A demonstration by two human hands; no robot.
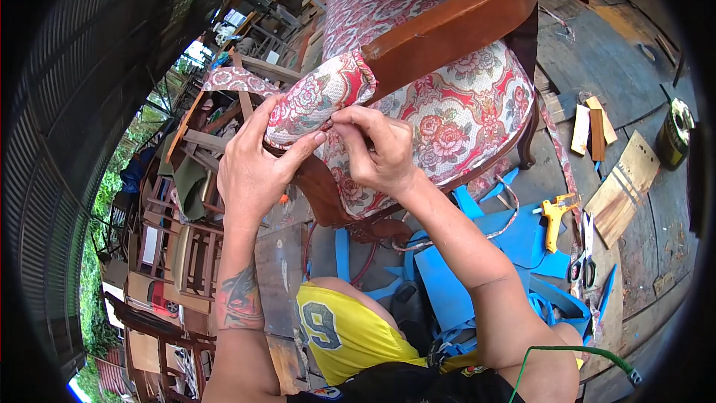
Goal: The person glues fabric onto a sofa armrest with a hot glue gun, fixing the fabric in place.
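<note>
A floral-covered armrest pad point(317, 97) in red, white and grey sits at the front end of the sofa's brown wooden arm point(455, 22). My left hand point(257, 153) is wrapped round the near side of this pad, its thumb pressed along the lower edge. At that same edge, my right hand point(380, 149) pinches the upholstery fabric close to my left thumb. Whether a small fastener is also between those fingertips is hidden. Below the arm spreads the sofa seat point(447, 119) in matching floral cloth, with a carved wooden front.
Blue foam sheets and scraps point(444, 283) lie on the floor by my legs. A yellow glue gun point(553, 220), scissors point(585, 254), wooden boards point(625, 188) and a can point(675, 134) are to the right. Wooden chair frames point(198, 254) are stacked at left.
</note>
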